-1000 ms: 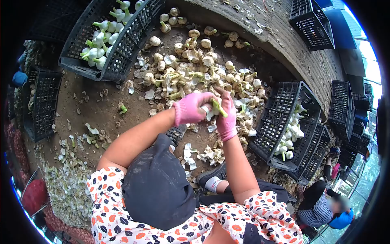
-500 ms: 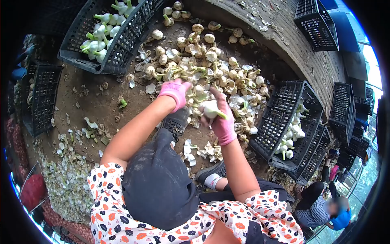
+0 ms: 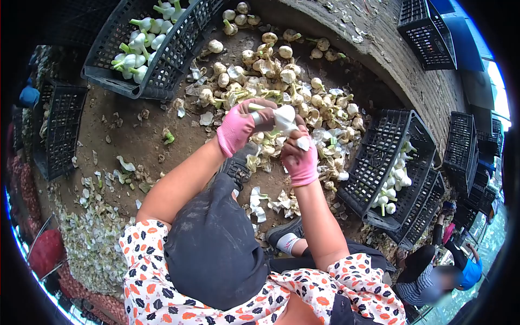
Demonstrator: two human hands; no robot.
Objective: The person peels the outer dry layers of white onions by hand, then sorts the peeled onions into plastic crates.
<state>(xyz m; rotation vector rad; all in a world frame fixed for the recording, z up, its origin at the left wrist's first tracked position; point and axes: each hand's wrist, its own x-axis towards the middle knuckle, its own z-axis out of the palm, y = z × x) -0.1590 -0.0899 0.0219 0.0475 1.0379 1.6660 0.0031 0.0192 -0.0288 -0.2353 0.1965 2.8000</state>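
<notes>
A white garlic bulb (image 3: pixel 284 116) is held up between my two pink-gloved hands, above the pile on the ground. My left hand (image 3: pixel 244 125) is closed around its stem end, and a bit of pale green stem shows between the fingers. My right hand (image 3: pixel 299 158) is at the other side of the bulb with its fingers curled in. A white flake of garlic skin (image 3: pixel 303 143) shows at those fingers. Beneath and beyond both hands lies a heap of unpeeled garlic bulbs (image 3: pixel 265 67) mixed with loose skins.
A black crate (image 3: pixel 157 70) of cleaned garlic stands at upper left, another crate (image 3: pixel 374 162) at right. Stacked crates (image 3: pixel 457 141) line the far right. A low concrete ledge (image 3: pixel 374 59) curves behind the heap. Other people (image 3: pixel 428 281) are at lower right.
The bulb has passed from my right hand alone to between both hands. My left hand has come off the heap onto its stem; my right fingers have curled in.
</notes>
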